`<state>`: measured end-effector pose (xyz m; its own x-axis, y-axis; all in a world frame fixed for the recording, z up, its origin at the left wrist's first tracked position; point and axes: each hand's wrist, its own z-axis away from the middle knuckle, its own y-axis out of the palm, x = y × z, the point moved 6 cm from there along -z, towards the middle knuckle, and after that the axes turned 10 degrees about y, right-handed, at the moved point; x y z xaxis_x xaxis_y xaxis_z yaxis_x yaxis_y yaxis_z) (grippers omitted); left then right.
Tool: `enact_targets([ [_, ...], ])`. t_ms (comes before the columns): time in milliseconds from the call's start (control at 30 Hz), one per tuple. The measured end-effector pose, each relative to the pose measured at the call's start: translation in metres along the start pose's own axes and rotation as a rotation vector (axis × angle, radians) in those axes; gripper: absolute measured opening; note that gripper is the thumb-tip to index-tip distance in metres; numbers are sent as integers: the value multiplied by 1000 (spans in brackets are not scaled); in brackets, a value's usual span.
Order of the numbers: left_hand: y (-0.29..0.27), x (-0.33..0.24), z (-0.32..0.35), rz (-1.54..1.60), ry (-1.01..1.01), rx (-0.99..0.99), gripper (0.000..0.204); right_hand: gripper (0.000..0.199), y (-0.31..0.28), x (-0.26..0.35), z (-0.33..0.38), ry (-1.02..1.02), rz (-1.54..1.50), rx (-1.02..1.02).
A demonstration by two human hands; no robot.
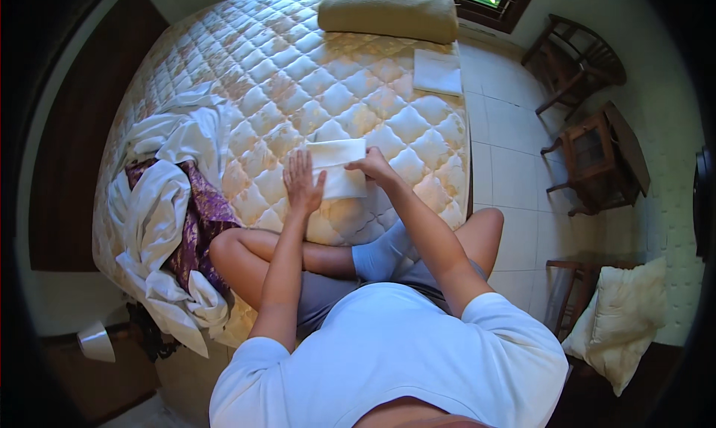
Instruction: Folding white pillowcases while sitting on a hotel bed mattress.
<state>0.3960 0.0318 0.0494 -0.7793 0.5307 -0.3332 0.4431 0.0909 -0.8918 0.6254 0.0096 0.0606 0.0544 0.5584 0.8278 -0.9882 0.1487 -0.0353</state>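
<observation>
We are mid-fold: left hand flat, open on the white cloth, right hand pinching its edge; next, crease it.

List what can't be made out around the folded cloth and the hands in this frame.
- Folded white cloth, head view: its left edge lies under the left hand; layer count unreadable.
- Right hand: fingertips curl over the cloth edge; grip unclear.
- Purple fabric: mostly buried under white sheets.

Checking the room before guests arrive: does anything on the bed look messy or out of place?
Yes: a heap of crumpled white linen with a purple cloth spills over the bare mattress's left edge. The folded white cloth under both hands looks tidy.
</observation>
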Motion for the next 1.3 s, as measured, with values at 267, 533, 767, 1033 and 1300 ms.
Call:
enact_targets([
  [267, -31, 57, 1, -144, -267, -446, 53, 33, 3, -12, 19, 310, -518, 529],
  [533, -33, 41, -1, -175, -249, -459, 49, 51, -98, 46, 11, -62, -1138, 273],
  [767, -29, 41, -2, -190, -262, -454, 47, 52, -227, 171, -90, -562, -1303, 82],
  [1033, -27, 37, -4, -219, -236, -465, 47, 44, -258, 75, -190, -229, -1349, -176],
  [1300, -24, 39, -4, -212, -219, -478, 46, 35, -265, 75, -219, -96, -1140, -450],
])
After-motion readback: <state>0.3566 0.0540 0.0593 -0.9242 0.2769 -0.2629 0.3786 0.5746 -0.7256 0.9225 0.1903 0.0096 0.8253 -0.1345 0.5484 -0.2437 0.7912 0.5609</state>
